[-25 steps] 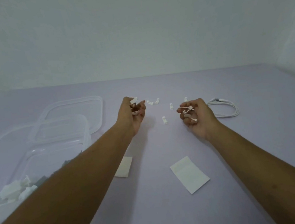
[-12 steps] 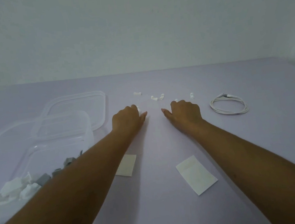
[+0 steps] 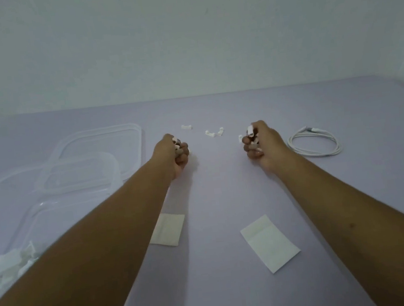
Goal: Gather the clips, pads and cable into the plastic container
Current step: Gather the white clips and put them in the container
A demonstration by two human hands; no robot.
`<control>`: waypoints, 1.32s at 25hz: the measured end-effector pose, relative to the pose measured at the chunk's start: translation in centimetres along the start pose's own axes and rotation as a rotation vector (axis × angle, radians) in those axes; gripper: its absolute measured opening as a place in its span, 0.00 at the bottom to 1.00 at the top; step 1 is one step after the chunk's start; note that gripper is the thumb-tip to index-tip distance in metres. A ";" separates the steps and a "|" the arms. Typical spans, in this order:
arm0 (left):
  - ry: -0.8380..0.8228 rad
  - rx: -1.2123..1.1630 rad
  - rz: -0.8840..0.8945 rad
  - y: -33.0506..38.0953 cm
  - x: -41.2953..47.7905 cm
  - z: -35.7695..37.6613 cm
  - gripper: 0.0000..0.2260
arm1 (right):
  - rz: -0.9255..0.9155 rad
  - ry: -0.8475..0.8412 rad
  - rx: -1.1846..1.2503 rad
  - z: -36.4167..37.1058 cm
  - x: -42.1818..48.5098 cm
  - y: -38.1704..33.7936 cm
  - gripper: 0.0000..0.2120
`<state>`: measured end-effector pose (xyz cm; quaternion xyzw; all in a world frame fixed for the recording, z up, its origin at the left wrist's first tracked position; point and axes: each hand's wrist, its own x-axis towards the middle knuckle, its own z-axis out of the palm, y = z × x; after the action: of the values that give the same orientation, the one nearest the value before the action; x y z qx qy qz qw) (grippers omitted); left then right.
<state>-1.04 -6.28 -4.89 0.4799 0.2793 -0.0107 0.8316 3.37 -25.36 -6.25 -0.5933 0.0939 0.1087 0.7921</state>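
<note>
My left hand [image 3: 173,153] is a closed fist around small white clips, raised a little over the lilac table. My right hand [image 3: 260,143] is likewise closed on white clips. Three loose white clips [image 3: 215,132] lie on the table beyond and between the hands. A coiled white cable [image 3: 314,143] rests to the right of my right hand. Two pale square pads lie nearer to me: one [image 3: 168,229] partly under my left forearm, the other [image 3: 270,243] between my arms. The clear plastic container [image 3: 50,202] sits at the left with white and grey pieces in its near corner.
A clear lid [image 3: 109,140] lies flat behind the container at the left. A pale wall closes the far edge of the table. The lilac table surface [image 3: 226,288] runs between my forearms toward me.
Both hands pressed down on the table among the clips half a second ago; now they have lifted and curled into fists holding clips. Fewer loose clips lie between them.
</note>
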 end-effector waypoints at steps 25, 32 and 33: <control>0.174 1.321 0.493 0.2 6.9 2.4 0.19 | -0.512 0.272 -1.310 0.2 6.3 0.4 0.19; -0.137 -0.101 0.017 1.0 6.7 4.0 0.15 | -0.031 0.002 0.485 -3.7 7.0 -2.2 0.17; -0.114 -0.028 0.045 1.0 6.8 4.2 0.15 | -0.055 0.056 0.442 -3.9 7.1 -2.7 0.16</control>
<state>6.92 -7.45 -5.69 0.4731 0.2209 -0.0152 0.8527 10.90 -29.44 -6.83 -0.4104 0.1214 0.0474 0.9025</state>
